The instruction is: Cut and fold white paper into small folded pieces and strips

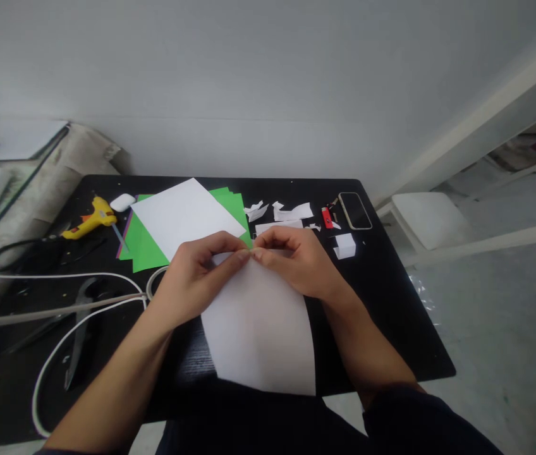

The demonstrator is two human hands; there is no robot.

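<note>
A white sheet of paper point(261, 332) hangs from my two hands, its lower end reaching past the table's front edge. My left hand point(206, 268) pinches the top edge between thumb and forefinger. Right beside it, my right hand point(296, 256) pinches the same edge, and the fingertips of both hands nearly meet. Behind my left hand lies a stack of green paper point(149, 249) with a white sheet point(185, 218) on top. Torn paper scraps point(291, 213) and a small folded white paper piece point(345, 246) lie beyond my right hand.
On the black table point(391, 316), a yellow glue gun point(97, 215) and a white case point(122, 202) lie at the left. Black scissors point(81, 335) rest among white cables point(107, 275). A red lighter point(327, 218) and a phone point(355, 210) lie back right. A white stool point(422, 218) stands beyond.
</note>
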